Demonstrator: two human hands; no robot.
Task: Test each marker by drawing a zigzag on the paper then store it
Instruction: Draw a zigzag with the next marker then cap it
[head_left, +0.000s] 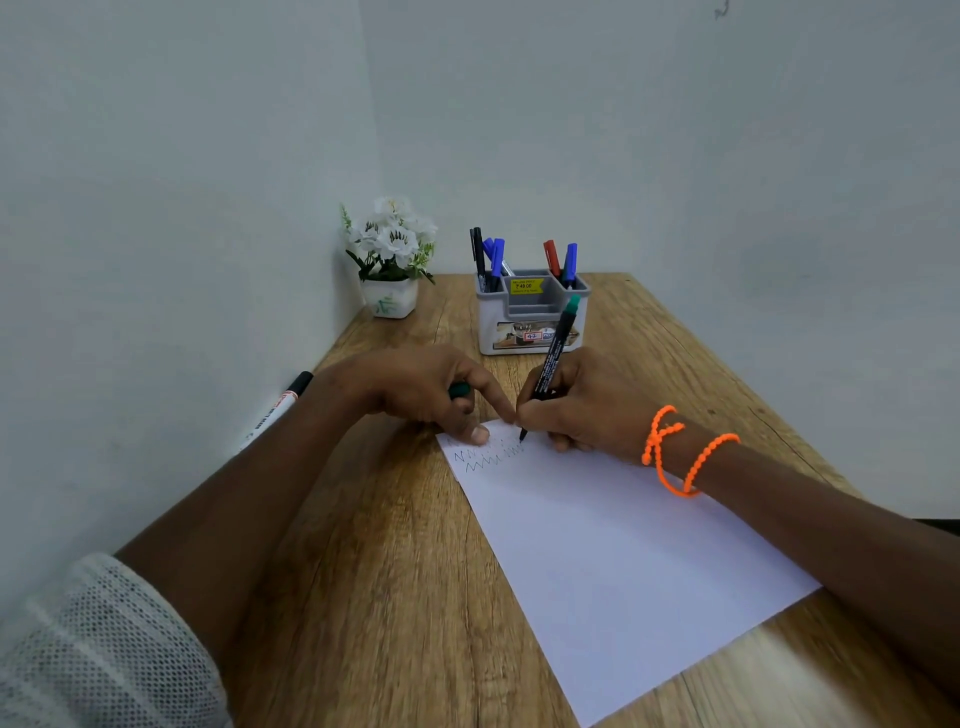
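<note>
Two hands work at the far corner of the white paper sheet (623, 545) on the wooden table (389, 597). Right hand (587, 405) grips a black green-ended marker (551, 364), tip touching paper beside several zigzag lines (488, 457). Left hand (426, 389) curls around the green cap (459, 390), fingertips pressing the sheet. Grey plastic organiser (532, 317) behind holds capped markers; another marker (275, 410) lies left.

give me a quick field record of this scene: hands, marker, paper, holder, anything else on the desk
right hand: grips green marker, tip on paper
left hand: holds green cap, fingertips press paper
paper: white, zigzag rows at far corner
holder: grey, black, blue and red markers upright in it
loose marker: lies by the left wall
flower pot: far left corner
</note>
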